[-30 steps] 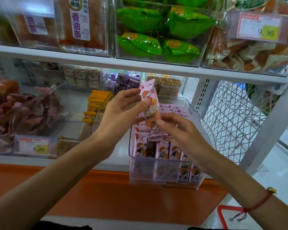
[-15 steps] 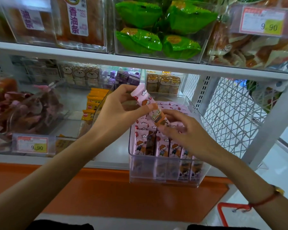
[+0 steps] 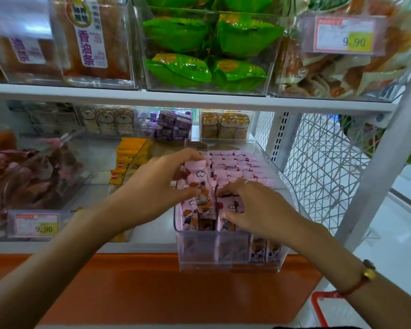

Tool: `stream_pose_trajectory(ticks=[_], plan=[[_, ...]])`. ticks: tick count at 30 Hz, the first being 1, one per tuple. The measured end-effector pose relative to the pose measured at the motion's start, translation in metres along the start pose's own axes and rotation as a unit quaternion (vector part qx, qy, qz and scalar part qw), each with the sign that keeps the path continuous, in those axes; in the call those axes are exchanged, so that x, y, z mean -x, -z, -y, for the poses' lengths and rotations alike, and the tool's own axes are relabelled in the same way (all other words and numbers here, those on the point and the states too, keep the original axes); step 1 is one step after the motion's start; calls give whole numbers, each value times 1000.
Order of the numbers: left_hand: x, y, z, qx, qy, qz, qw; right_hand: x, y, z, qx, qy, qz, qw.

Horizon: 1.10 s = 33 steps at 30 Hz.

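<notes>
Here, held thing: the pink packet (image 3: pixel 201 186) stands on end at the near left of the clear bin (image 3: pixel 228 260), its low end already among the front-row packets (image 3: pixel 230 206).
Long axis: roughly upright, with the top end leaning toward the far side and the bottom end nearest the viewer.
Left hand (image 3: pixel 157 186): grasps the pink packet from the left, fingers curled over its top end and thumb across its near face, with the wrist straight and the forearm coming in from the near left.
Right hand (image 3: pixel 259 207): just right of the pink packet, fingers bent over the tops of the front-row packets and thumb on their near face; whether it pinches one or only presses them aside I cannot tell.
Key relation: the slot seems to lie straight below the pink packet, between the bin's left wall and the right fingertips.
Nearer hand: the left, which already carries it.
Likely move: a push down along the long axis while the right hand keeps the row clear.
Bin's place: lower shelf, right end, beside the wire mesh panel (image 3: pixel 318 174).
</notes>
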<state>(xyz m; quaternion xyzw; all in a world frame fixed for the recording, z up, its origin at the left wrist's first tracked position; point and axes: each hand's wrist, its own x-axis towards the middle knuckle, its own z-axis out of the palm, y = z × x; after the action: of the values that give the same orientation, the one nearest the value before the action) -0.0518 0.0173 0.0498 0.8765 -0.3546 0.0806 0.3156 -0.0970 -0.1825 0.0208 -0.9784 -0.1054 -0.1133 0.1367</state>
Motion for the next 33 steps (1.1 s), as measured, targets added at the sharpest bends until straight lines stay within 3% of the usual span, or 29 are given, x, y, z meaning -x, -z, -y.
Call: stream_pose_trajectory(ticks=[3,7,11,17,22,25,28,31,33], plan=[[-4,-8,-2,-88,-17,30,996,-2,0,0,-12,-4,-2,1000],[-22,-22,-4,-212,-35,9,977,-2,-3,-4,-16,-2,-3,1000],[-37,-32,0,-245,-9,17,969,1,-5,-6,-37,11,-26,999],[-32,-39,6,-326,-67,29,942,2,-10,-5,-51,13,-56,997],[-5,-28,10,-259,-68,-111,957,-1,-12,-2,-67,24,-120,990],[2,-25,6,-257,-77,-73,961,-6,-15,3,-56,32,-107,992],[-1,-26,9,-285,-52,-25,957,-11,-19,5,-28,23,-37,999],[4,-27,15,-241,-38,-47,969,-13,-16,1,-29,18,-23,999],[10,-27,20,-135,3,-100,986,-13,-11,1,-55,36,-49,997]])
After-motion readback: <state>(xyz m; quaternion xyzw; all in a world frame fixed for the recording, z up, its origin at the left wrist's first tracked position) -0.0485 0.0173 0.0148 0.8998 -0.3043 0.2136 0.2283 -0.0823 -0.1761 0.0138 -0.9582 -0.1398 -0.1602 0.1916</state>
